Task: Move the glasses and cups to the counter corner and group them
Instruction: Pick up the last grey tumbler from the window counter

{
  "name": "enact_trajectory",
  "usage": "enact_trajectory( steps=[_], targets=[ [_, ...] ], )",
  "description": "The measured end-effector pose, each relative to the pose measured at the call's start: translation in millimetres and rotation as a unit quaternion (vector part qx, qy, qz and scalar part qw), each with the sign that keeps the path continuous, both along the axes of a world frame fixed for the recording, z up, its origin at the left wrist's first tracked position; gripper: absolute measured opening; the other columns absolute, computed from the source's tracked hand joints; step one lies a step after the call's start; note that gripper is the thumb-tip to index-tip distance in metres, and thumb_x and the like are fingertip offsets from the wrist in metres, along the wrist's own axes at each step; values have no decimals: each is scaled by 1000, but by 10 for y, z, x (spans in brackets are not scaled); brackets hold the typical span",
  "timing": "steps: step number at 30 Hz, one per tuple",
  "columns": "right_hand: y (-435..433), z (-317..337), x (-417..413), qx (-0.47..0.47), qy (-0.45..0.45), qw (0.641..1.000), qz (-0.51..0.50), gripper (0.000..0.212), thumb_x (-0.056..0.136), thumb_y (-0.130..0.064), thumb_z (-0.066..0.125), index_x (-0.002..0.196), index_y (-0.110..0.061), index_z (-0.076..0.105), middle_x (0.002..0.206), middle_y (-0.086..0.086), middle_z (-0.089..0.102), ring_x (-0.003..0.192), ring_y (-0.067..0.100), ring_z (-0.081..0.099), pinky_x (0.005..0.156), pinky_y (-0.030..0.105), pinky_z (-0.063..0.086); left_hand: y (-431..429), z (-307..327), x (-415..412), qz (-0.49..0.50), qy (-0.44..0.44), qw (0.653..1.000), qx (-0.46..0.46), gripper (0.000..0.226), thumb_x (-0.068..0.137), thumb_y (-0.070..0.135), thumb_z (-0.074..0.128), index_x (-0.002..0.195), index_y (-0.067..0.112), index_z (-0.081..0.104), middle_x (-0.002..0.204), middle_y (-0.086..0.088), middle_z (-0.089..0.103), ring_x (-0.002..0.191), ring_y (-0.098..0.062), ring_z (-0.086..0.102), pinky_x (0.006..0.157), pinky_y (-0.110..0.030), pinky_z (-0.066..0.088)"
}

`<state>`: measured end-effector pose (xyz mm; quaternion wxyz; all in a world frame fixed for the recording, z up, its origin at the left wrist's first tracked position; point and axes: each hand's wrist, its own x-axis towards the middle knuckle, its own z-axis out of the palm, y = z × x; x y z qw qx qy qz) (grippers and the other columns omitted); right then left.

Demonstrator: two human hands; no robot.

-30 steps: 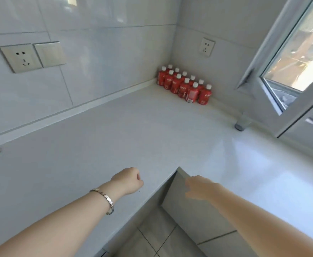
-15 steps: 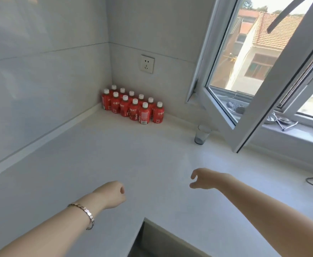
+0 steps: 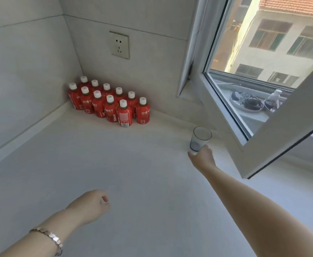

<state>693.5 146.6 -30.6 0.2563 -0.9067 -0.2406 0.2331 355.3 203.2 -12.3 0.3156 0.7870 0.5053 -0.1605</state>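
I am looking down at a pale tabletop (image 3: 137, 175) that is running into a tiled wall corner. My right hand (image 3: 202, 157) is reaching far forward and is sitting at the base of a clear glass (image 3: 199, 139), which is standing upright on the tabletop just below the open window sash (image 3: 289, 115). The fingers are curling around the lower part of the glass and appear to be touching it, but I cannot tell whether they are gripping it firmly, since the hand is hiding the contact from me. The glass is looking empty, with a darker tint toward its bottom.

My left hand (image 3: 94, 204) is hovering low over the near part of the tabletop, well apart from the glass, with its fingers curled loosely into the palm and holding nothing. A metal bracelet (image 3: 50, 238) is sitting on that wrist.

In the far corner, a cluster of red juice bottles (image 3: 109, 104) with white caps is standing upright in two rows against the walls, well to the left of the glass. A wall socket (image 3: 120, 45) is showing on the tile above them.
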Motion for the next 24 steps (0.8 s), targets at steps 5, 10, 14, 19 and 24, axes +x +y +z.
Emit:
enact_trajectory(
  steps=[5, 10, 14, 19, 24],
  targets=[
    [398, -314, 394, 101, 16, 988, -112, 98, 80, -32, 70, 146, 0, 5, 151, 17, 20, 139, 30, 27, 106, 41, 35, 318, -117, 270, 20, 5, 1000, -1, 2, 89, 27, 53, 88, 26, 54, 79, 7, 55, 78, -14, 55, 73, -23, 44],
    [636, -532, 641, 149, 29, 971, -182, 100, 76, -37, 73, 148, -13, 8, 153, 9, 25, 136, 27, 36, 103, 41, 39, 398, -241, 448, 65, -2, 998, -22, 4, 89, 24, 53, 90, 22, 57, 80, 5, 56, 76, -15, 55, 69, -22, 41],
    [673, -606, 675, 182, 34, 964, -188, 98, 69, -37, 78, 145, -14, 20, 148, 7, 36, 135, 22, 38, 105, 36, 36, 337, -295, 485, 92, -3, 995, -30, 12, 90, 21, 53, 98, 17, 61, 85, 2, 56, 78, -14, 53, 67, -20, 37],
    [539, -518, 253, 197, 58, 975, -82, 95, 66, -37, 79, 142, -21, 25, 143, 1, 43, 132, 16, 42, 100, 33, 38, 108, -265, 306, 121, -4, 992, -45, 14, 90, 24, 52, 102, 19, 59, 90, 4, 56, 85, -13, 55, 74, -19, 40],
    [274, -247, -676, 177, 103, 970, 132, 92, 62, -37, 82, 137, -29, 30, 133, -1, 51, 120, 14, 51, 87, 25, 39, -364, -187, -267, 180, -10, 982, -49, 16, 90, 24, 52, 104, 19, 59, 96, 3, 59, 90, -14, 58, 78, -20, 42]
  ],
)
